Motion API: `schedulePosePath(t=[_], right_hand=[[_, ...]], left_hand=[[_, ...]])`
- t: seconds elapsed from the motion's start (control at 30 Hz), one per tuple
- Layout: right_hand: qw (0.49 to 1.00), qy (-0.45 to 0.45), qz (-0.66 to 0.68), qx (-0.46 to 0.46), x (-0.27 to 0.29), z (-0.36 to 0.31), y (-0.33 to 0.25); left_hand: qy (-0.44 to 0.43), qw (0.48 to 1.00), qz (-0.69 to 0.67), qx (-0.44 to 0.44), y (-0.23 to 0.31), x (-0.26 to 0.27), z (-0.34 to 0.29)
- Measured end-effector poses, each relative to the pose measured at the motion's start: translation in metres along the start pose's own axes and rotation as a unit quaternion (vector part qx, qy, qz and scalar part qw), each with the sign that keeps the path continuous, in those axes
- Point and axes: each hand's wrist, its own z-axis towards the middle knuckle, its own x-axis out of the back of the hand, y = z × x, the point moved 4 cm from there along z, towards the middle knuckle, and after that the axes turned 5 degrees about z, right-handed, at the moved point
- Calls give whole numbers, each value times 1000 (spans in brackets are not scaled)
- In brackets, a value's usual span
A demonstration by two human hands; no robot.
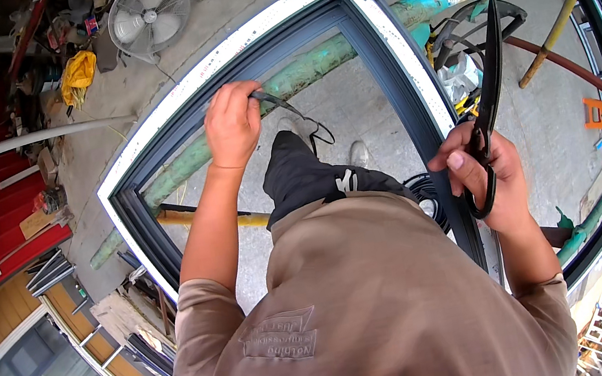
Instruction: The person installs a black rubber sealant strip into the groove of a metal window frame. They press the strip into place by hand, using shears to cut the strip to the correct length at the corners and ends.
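Note:
A large dark grey window frame with white protective film on its faces lies in front of me, split by a middle bar. At the far inner edge of its left opening, my left hand has its fingers bent over a thin black rubber-like strip. The strip's loose end hangs in a loop inside the opening. My right hand holds large black scissors beside the middle bar. Their blades point away from me and look closed together.
Green pipes run beneath the frame as supports. A coil of black strip lies below the middle bar. Beyond the frame stands a white fan, with a yellow bag to its left. An orange stool is at right.

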Motion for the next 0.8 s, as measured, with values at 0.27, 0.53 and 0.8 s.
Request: schedulePosePath(t=[0.27,0.53,0.8], right_hand=[[990,35,109,-86,-104,16,13],[986,136,77,54,-165,100,125],[988,78,-84,103,-195,127,103]], left_hand=[[-33,996,-77,31,-6,7,3],[-90,973,-206,53,-8,12,9],[-71,972,-219,40,-16,9,8]])
